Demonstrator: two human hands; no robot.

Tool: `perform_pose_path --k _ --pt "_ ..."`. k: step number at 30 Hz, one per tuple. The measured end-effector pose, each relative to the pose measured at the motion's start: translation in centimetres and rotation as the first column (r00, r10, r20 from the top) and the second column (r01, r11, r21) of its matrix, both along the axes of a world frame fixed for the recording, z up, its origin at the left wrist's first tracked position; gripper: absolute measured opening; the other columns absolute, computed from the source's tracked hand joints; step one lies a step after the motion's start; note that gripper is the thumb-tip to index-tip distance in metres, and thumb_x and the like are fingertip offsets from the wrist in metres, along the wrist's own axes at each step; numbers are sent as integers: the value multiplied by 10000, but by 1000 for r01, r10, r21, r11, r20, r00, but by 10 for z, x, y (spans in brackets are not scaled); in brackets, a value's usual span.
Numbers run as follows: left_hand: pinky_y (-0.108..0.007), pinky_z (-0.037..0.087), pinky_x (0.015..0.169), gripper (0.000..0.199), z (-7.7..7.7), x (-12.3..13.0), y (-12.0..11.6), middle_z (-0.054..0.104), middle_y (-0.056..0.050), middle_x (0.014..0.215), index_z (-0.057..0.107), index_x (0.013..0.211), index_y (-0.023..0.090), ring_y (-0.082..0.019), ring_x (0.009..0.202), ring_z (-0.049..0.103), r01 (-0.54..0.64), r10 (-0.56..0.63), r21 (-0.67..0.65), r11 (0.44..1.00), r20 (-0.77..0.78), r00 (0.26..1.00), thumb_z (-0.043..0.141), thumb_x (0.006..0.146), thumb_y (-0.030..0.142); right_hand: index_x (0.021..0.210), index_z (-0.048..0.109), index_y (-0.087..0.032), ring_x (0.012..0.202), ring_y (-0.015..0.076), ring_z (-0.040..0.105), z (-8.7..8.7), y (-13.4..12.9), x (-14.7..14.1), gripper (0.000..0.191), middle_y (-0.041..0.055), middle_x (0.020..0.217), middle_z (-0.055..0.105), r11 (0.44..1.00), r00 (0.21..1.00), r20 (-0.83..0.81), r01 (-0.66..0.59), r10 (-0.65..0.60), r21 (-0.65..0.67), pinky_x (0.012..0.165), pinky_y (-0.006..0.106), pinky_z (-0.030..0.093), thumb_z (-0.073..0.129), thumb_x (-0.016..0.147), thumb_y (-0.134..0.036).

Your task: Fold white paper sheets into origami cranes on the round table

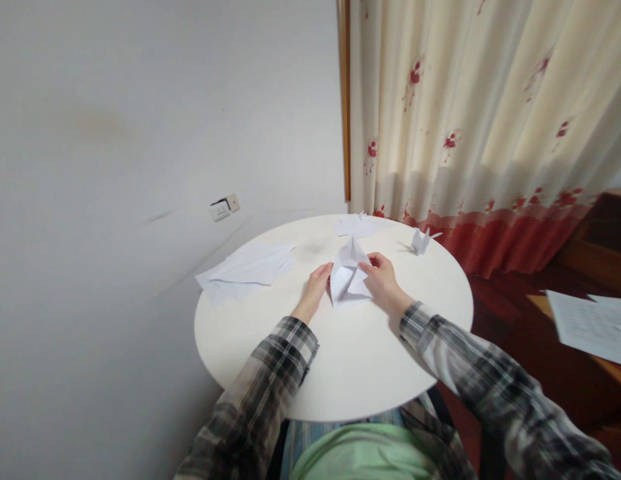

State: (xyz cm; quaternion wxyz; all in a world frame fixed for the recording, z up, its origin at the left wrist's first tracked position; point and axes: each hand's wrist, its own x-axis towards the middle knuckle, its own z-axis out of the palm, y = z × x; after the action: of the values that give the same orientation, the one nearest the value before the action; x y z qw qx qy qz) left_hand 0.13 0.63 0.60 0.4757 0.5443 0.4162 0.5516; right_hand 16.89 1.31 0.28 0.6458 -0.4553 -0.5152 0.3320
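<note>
A partly folded white paper (349, 275) is held between my two hands above the round white table (360, 373). Its top comes to a point, and an open fold shows in its middle. My left hand (317, 283) grips the left edge with thumb and fingers pressed together. On the opposite side, my right hand (383, 277) pinches the right edge, thumb on the front face. A folded paper crane (421, 242) stands to the right, near the far rim.
Loose white sheets (250, 265) lie at the table's left, slightly over the rim. More paper (357, 225) rests at the far edge. Behind are a wall with a socket (220, 211) and a floral curtain (470, 133). Written sheets (590, 323) lie on a surface at the right.
</note>
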Motion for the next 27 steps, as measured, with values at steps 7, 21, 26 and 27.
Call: perform_pose_path --k 7,21,26,27 --pt "-234 421 601 388 -8 -3 5 634 -45 809 566 932 145 -137 672 563 -26 45 75 997 -263 964 697 584 255 687 530 -175 596 120 473 -9 6 3 206 -42 628 529 990 970 227 -56 84 -127 580 246 372 592 493 -148" --pt "-245 358 603 760 -1 -1 -10 551 10 649 338 1281 156 -157 618 520 -18 149 194 981 -686 712 675 607 253 670 541 -189 603 127 453 0 -1 0 135 -25 638 547 992 885 465 45 17 -122 594 249 327 599 549 -170" --pt "-255 366 646 696 7 4 -19 603 -35 751 334 1280 190 -191 712 565 -8 173 212 977 -776 606 624 648 218 630 523 -188 576 126 427 -1 3 1 83 -14 623 536 991 838 545 87 -19 -100 580 253 306 592 584 -193" --pt "-259 367 662 692 8 5 -21 613 -48 774 333 1280 192 -200 741 573 -20 181 211 977 -782 596 621 651 218 623 517 -188 572 124 424 -1 3 1 84 -16 615 532 991 837 547 89 -19 -102 578 252 304 591 583 -190"
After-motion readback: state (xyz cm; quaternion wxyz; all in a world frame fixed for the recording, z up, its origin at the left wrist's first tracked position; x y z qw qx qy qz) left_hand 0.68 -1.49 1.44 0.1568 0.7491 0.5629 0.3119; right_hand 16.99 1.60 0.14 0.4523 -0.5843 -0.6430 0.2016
